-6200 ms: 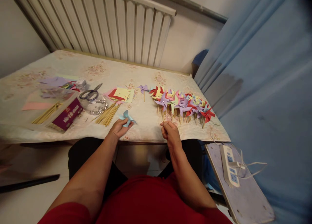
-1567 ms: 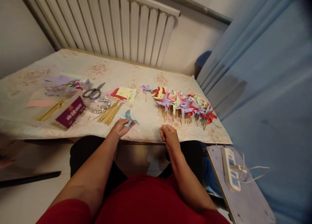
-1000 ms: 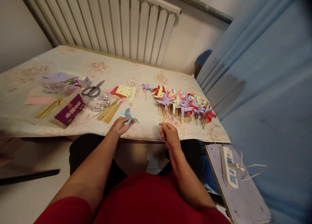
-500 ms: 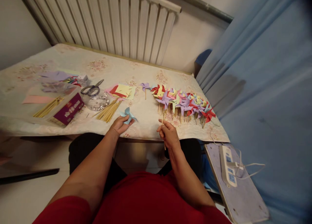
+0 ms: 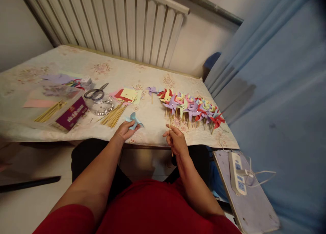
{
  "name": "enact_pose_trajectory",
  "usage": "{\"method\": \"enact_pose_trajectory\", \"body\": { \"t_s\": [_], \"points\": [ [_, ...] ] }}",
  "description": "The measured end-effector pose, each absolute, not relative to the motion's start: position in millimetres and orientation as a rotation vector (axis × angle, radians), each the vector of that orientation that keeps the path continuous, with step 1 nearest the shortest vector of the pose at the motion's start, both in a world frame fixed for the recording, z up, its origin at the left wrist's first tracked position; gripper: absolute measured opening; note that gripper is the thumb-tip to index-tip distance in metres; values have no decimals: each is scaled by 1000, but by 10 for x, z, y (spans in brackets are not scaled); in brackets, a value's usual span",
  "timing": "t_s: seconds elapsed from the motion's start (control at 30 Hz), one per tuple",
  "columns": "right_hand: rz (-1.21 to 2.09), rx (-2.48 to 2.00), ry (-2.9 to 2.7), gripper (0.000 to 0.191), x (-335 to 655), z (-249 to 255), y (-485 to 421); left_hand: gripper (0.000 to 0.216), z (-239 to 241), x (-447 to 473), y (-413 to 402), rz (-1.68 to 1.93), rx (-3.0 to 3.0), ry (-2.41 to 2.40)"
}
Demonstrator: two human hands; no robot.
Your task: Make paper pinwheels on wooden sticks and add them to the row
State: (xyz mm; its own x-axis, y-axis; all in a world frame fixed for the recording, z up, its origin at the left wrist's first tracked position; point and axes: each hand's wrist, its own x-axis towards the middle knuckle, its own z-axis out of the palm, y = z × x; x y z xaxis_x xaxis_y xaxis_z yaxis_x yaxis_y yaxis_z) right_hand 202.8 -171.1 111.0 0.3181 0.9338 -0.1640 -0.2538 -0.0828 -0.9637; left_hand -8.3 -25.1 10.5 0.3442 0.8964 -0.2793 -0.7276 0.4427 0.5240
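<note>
A blue paper pinwheel (image 5: pixel 133 119) is pinched in my left hand (image 5: pixel 126 130), just above the table's front edge. My right hand (image 5: pixel 177 140) closes around a thin wooden stick (image 5: pixel 170 126), held nearly upright with its lower end below the palm. Left of my left hand lies a fanned bundle of wooden sticks (image 5: pixel 113 116). Beyond it sit stacked coloured paper squares (image 5: pixel 128 94). Many finished pinwheels (image 5: pixel 193 109) on sticks lie in rows at the right, and a lone purple pinwheel (image 5: pixel 151 90) lies at their left end.
A clear round dish (image 5: pixel 103 107) of shiny small pieces stands near scissors (image 5: pixel 96 92). Further left is a plastic box (image 5: pixel 72 114) with a purple label. A power strip (image 5: pixel 237 173) rests on a small board (image 5: pixel 254 207) at the right, beside a blue curtain (image 5: pixel 275 101).
Almost nothing differs. Both hands keep their places and their hold; the right fingers have shifted very slightly.
</note>
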Motion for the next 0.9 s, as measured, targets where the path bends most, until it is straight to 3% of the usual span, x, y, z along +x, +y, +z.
{"method": "enact_pose_trajectory", "body": {
  "t_s": [0.23, 0.5, 0.9],
  "points": [
    [1110, -1279, -681, 28, 2038, 1078, -1693, 21, 135, -79, -266, 1077, 330, 593],
    [1105, -1295, -654, 41, 2035, 1075, -1622, 21, 149, -67, -262, 1022, 358, 597],
    [1095, -1348, -630, 41, 1777, 962, -1290, 29, 189, 321, -102, 721, 544, 316]
  ]
}}
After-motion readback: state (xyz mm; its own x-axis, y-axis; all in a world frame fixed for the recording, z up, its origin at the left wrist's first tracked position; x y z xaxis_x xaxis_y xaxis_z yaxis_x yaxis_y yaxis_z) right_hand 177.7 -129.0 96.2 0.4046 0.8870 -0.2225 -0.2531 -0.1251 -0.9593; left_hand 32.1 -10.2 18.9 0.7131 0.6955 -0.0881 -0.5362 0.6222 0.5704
